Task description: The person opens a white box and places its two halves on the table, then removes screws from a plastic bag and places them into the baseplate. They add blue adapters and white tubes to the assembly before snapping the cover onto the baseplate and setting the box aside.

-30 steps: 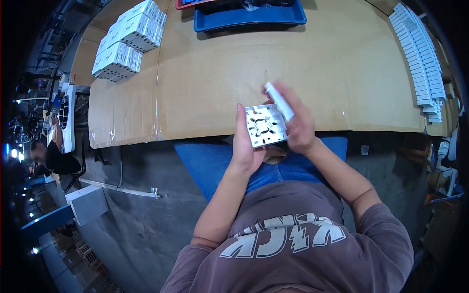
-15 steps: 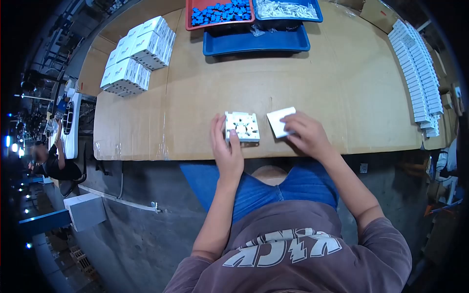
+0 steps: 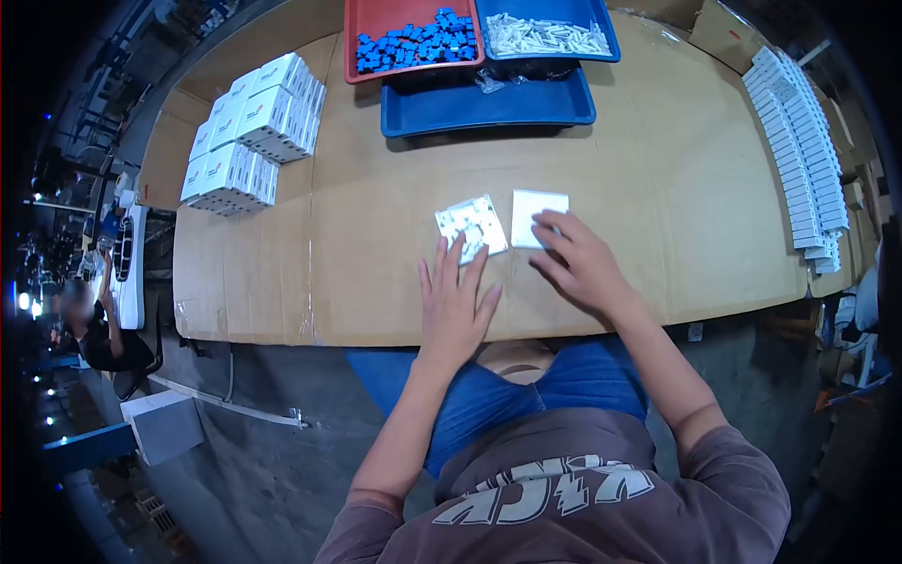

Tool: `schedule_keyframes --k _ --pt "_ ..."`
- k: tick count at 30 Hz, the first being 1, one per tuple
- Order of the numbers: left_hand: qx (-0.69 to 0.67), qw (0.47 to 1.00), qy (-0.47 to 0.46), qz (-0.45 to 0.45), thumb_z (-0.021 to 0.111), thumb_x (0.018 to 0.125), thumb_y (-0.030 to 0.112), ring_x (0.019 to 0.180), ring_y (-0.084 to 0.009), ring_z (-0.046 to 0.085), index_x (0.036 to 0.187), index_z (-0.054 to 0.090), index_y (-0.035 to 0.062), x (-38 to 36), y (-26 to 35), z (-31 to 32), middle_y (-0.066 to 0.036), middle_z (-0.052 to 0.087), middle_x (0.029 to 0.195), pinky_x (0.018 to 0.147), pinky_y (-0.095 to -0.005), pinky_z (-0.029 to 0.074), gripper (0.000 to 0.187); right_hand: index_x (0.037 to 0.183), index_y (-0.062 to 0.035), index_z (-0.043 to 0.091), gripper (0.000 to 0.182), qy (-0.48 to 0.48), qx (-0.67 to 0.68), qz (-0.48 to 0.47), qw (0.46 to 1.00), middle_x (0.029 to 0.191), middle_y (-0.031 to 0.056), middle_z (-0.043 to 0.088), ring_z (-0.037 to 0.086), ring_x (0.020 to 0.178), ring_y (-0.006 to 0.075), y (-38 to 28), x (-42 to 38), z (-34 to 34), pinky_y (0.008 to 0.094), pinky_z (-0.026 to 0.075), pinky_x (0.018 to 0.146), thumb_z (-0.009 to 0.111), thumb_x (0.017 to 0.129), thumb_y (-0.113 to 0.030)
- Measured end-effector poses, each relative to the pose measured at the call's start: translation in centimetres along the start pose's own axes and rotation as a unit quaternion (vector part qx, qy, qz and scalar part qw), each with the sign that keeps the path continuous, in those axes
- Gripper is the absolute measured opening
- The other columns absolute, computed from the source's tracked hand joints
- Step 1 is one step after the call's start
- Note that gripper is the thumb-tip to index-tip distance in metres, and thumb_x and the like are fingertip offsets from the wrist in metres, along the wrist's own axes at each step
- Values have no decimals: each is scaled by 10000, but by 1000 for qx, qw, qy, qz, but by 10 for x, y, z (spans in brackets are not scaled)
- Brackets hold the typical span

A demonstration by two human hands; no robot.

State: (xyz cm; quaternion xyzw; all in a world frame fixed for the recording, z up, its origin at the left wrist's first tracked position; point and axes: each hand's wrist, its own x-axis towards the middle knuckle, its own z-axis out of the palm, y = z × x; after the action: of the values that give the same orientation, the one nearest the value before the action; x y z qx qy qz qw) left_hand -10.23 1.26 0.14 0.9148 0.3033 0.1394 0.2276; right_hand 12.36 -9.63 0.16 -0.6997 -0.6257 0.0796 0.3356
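A square white plastic housing (image 3: pixel 473 226), its inside with small fittings facing up, lies turned at an angle on the cardboard surface. My left hand (image 3: pixel 457 299) is open, fingers spread, its fingertips resting on the near part of that housing. Just to the right lies a smooth white square plate (image 3: pixel 539 203), flat and a small gap apart from the housing. My right hand (image 3: pixel 583 266) is open, with its fingertips over the plate's right and lower part, which they partly hide.
At the back stand a red tray (image 3: pixel 351 42) of blue parts, a blue tray (image 3: pixel 613 42) of white pieces and another blue tray (image 3: pixel 489 118) in front. White boxes (image 3: pixel 230 141) are stacked at left, white parts in rows (image 3: pixel 794 160) at right. A person (image 3: pixel 113 324) sits far left.
My left hand has gone from gripping the housing's side to lying spread over it, and the housing has turned. The white plate now lies flat and straighter under my right hand's loosened fingers.
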Motion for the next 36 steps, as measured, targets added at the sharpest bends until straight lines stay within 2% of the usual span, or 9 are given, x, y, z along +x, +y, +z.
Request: schedule_keyframes --k 9,15,18,19,23,26,30,31,36 --pt "-18 997 69 -12 624 1016 304 1526 -390 336 1417 605 141 52 -12 10 -127 474 1559 1246 -645 164 433 1062 -21 752 222 53 -29 13 998 1111 114 707 649 1082 312 23 83 -7 417 512 948 731 913 -185" --pt "-60 995 82 -3 668 976 264 1503 -408 377 1330 689 145 55 -15 5 -132 506 1544 1236 -641 205 374 1102 -47 764 257 134 -120 29 983 1149 130 687 640 1105 328 77 175 -13 457 515 959 692 957 -247" --pt "-81 993 91 5 693 950 236 1498 -415 386 1306 710 149 55 -18 3 -136 522 1534 1233 -638 218 367 1147 -60 768 306 62 -171 86 980 1228 154 664 622 1160 339 100 210 -6 459 512 995 659 990 -299" --pt "-83 992 95 7 716 927 230 1496 -413 389 1315 703 140 55 -18 3 -132 525 1531 1233 -636 223 398 1246 -43 735 367 4 -156 124 980 1301 180 622 596 1231 378 100 220 -10 451 473 1079 619 1034 -319" --pt "-100 989 112 -3 742 902 238 1480 -415 406 1301 698 104 55 -18 3 -142 539 1505 1231 -620 240 423 1189 -13 745 383 -10 -159 136 978 1243 178 648 608 1203 360 120 237 2 475 508 1018 647 1006 -336" --pt "-110 986 126 -5 752 891 242 1464 -416 421 1283 696 80 56 -20 3 -149 554 1476 1228 -609 257 428 1151 1 741 369 -2 -97 138 986 1184 187 663 646 1127 353 124 236 -9 458 520 983 657 996 -324" --pt "-118 983 141 -2 761 886 261 1453 -413 434 1281 687 76 55 -23 6 -146 562 1457 1211 -622 279 442 1036 34 709 262 89 12 178 980 949 184 711 691 907 348 106 214 -32 427 544 816 767 903 -185" --pt "-120 982 145 0 764 885 271 1452 -411 436 1286 683 78 55 -23 6 -143 561 1457 1203 -632 285 452 999 34 706 218 118 59 205 970 880 125 732 699 824 251 107 207 -32 361 539 749 802 886 -127" --pt "-170 967 187 -10 737 907 163 1321 -372 533 1278 677 48 57 -23 6 -151 608 1377 1145 -522 384 393 977 -7 723 136 125 415 235 870 925 19 719 662 820 102 63 166 -47 268 540 730 799 926 -108"
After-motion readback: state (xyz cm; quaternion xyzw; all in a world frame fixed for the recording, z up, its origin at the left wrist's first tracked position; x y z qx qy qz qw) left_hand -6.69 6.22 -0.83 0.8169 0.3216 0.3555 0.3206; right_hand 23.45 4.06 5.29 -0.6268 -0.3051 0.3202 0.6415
